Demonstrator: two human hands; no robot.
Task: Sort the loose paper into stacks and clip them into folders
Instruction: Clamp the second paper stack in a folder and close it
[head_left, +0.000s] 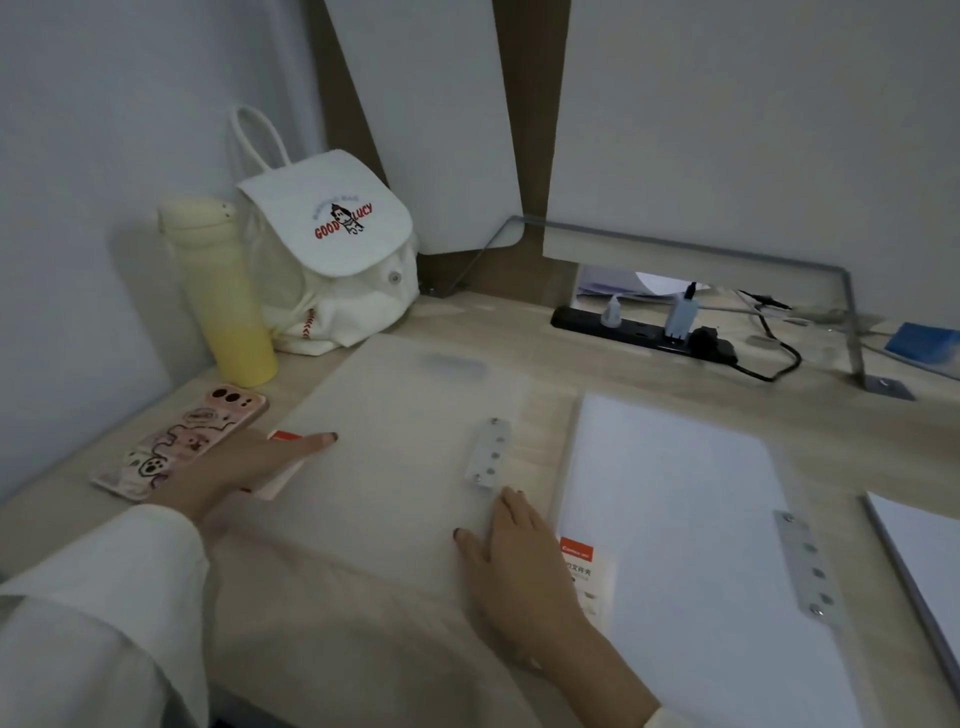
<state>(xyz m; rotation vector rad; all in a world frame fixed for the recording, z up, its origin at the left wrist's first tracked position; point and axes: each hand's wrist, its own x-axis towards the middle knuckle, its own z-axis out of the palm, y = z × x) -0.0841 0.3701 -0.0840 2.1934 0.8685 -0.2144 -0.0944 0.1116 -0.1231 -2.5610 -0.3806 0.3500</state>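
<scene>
While right hand (511, 566) rests flat, folder (405, 441) frosted, translucent.

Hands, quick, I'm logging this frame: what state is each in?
Left hand: open, fingers flat on the translucent folder.
Right hand: open, resting flat on the same folder.

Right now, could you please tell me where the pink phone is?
In the head view, the pink phone lies on the left side of the desk, in front of the yellow bottle and just left of the left hand.
</scene>
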